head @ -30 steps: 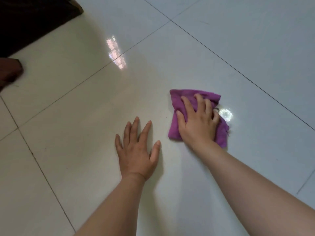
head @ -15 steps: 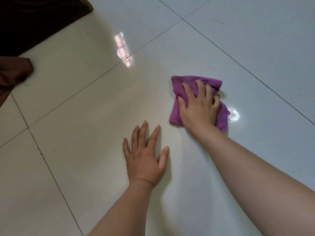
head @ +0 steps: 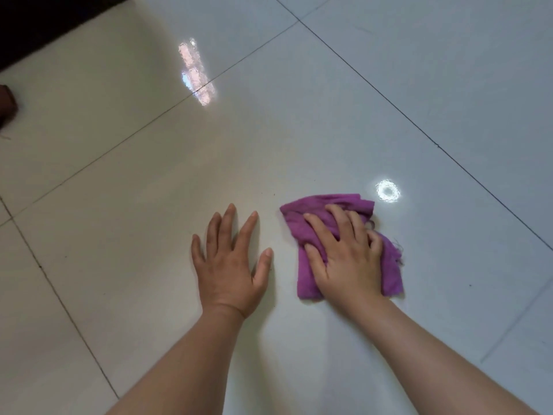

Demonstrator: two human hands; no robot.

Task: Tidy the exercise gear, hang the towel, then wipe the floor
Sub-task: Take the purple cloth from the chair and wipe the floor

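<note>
A crumpled purple cloth (head: 302, 218) lies on the glossy white tiled floor (head: 149, 181), right of centre. My right hand (head: 344, 259) presses down flat on top of it, fingers spread across the fabric and covering its middle. My left hand (head: 230, 265) rests palm-down on the bare tile just left of the cloth, fingers straight and spread, holding nothing. Both forearms reach in from the bottom edge.
A dark object (head: 45, 19) fills the top-left corner, and a brown thing (head: 6, 103) pokes in at the left edge. Dark grout lines cross the tiles. Light reflections glint on the floor beyond the cloth.
My right hand has slid the purple cloth back toward me, so it now sits level with my left hand. The left hand stays planted on the tile.
</note>
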